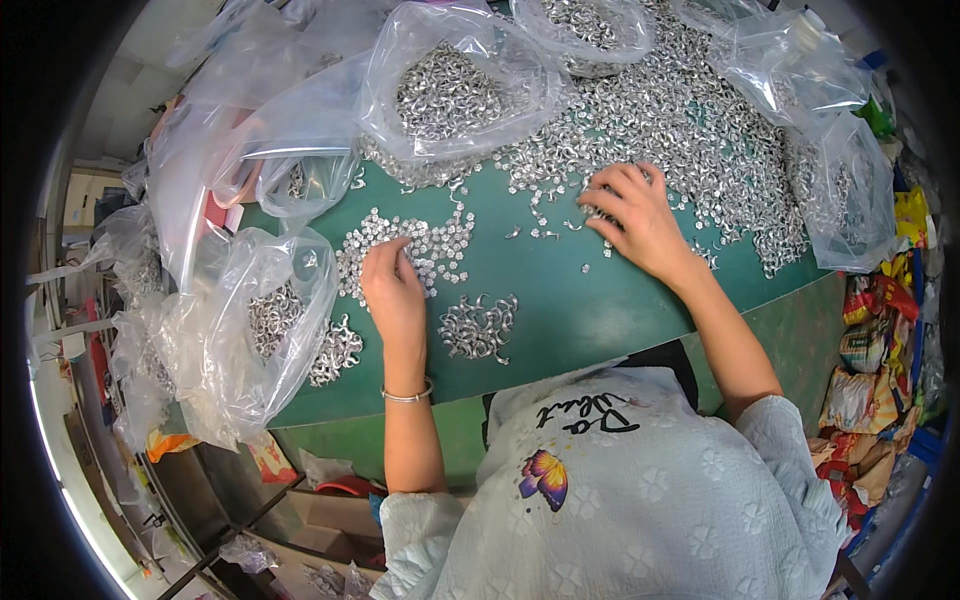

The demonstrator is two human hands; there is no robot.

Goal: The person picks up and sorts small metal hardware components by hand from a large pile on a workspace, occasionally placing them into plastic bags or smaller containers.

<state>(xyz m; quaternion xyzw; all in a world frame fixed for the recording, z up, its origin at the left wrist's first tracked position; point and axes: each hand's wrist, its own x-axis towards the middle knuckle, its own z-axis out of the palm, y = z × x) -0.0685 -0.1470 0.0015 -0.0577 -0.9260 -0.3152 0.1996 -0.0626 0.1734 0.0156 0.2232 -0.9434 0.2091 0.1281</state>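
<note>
My left hand [393, 295] reaches down over a loose spread of small flower-shaped silver pieces [440, 240]. Its fingers are bent close together, and what they pinch, if anything, is hidden under them. Just right of that wrist lies a small heap of curved, hook-like silver metal pieces [478, 328]. My right hand [632, 215] rests at the near edge of a wide heap of small shiny metal pieces [670, 110]. There the fingers are curled but apart, with some pieces showing beneath, between thumb and fingers.
An open clear plastic bag [375, 100] of metal pieces stands at the back. Another clear bag [310, 265] sits at left, beside a small heap [336, 352]. More plastic bags [850, 190] hang over the right end of the green table [590, 325]. Colourful packets [860, 400] line the right.
</note>
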